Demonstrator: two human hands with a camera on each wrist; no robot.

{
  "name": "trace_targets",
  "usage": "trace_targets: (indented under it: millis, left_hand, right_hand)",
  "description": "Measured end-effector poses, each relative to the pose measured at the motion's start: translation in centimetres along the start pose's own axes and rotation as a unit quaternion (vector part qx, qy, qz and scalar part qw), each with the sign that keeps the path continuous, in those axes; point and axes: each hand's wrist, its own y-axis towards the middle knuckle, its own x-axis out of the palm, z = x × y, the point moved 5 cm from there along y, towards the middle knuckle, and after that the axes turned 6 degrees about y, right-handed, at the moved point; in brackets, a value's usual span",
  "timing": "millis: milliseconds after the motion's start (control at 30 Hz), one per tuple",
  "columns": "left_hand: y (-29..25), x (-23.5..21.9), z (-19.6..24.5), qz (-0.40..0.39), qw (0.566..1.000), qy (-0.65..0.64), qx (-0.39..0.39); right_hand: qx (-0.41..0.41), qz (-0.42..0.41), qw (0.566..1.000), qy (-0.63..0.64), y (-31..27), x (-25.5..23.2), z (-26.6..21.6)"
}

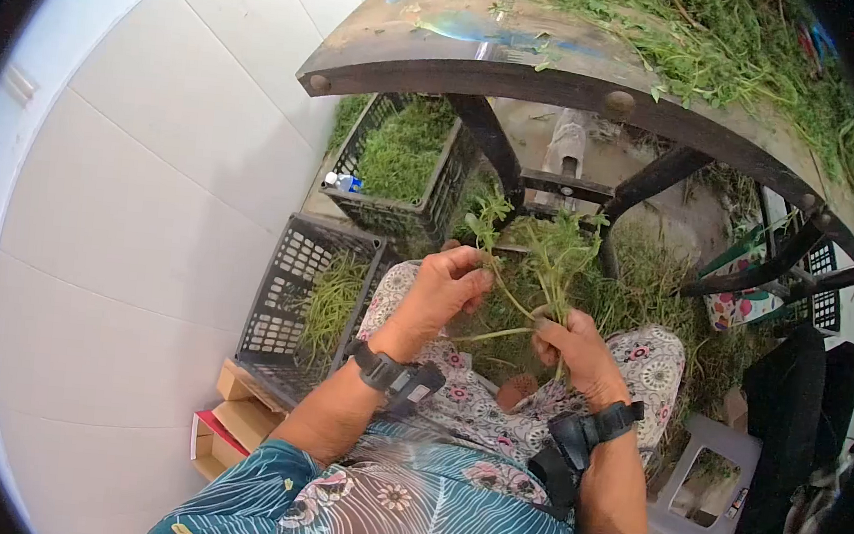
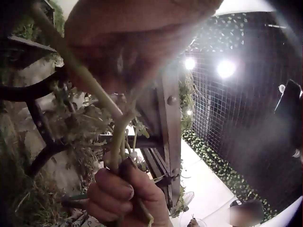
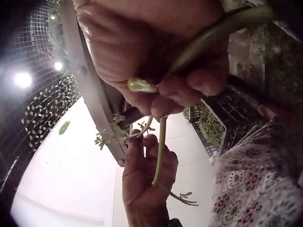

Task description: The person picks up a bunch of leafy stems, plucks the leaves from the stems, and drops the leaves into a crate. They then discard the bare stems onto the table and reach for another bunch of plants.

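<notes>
In the head view my left hand (image 1: pixel 448 289) pinches a leafy side shoot (image 1: pixel 489 217) near its tip. Just across from it, my right hand (image 1: pixel 581 354) grips a green leafy plant (image 1: pixel 560 262) by its stems, leaves pointing up and away. A bare stem end sticks out leftward from the right hand. The left wrist view shows a forked stem (image 2: pixel 118 127) running down into the curled right fingers. From the right wrist, thick cut stems (image 3: pixel 161 151) show in the right grip, with the left hand opposite at a thin sprig. Both hands are above the lap.
To the left stands a dark crate (image 1: pixel 289 301) holding thin green stems (image 1: pixel 332 305). Behind it another crate (image 1: pixel 436 182) is filled with leafy greens. A table (image 1: pixel 563 72) heaped with plants rises in front. Greens cover the floor, and a grey stool (image 1: pixel 700 429) is at right.
</notes>
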Motion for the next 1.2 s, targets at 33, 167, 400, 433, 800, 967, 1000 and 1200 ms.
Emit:
trace_targets:
  millis: [33, 167, 400, 433, 800, 967, 1000, 1200]
  left_hand:
    - [0.0, -0.2, -0.1, 0.008, 1.0, 0.015, -0.004]
    - [0.1, -0.9, 0.3, 0.056, 0.981, 0.177, 0.064]
    - [0.3, -1.5, 0.0, 0.074, 0.996, 0.04, 0.014]
    - [0.3, -1.3, -0.1, 0.082, 0.997, 0.001, -0.002]
    - [1.1, -2.2, 0.3, 0.119, 0.992, -0.021, 0.04]
    - [2.1, -6.8, 0.3, 0.049, 0.985, -0.164, 0.007]
    - [1.5, -6.3, 0.8, 0.033, 0.988, -0.151, -0.002]
    - [-0.7, -0.9, 1.1, -0.079, 0.99, -0.084, -0.078]
  right_hand:
    - [-0.004, 0.002, 1.0, 0.001, 0.0, 0.0, 0.0]
    - [0.004, 0.003, 1.0, -0.006, 0.1, 0.1, 0.0]
    - [0.004, -0.027, 0.999, -0.018, 0.0, 0.5, -0.2]
    - [0.001, -0.034, 0.999, -0.025, 0.0, 0.6, -0.2]
    - [0.002, -0.07, 0.996, -0.048, -0.6, 0.7, -0.2]
    - [0.003, -0.055, 0.998, -0.042, -1.0, 0.5, 0.0]
    - [0.003, -0.047, 0.998, -0.034, -0.9, 0.6, -0.1]
    - [0.026, -0.042, 0.998, -0.034, -0.7, 0.8, 0.0]
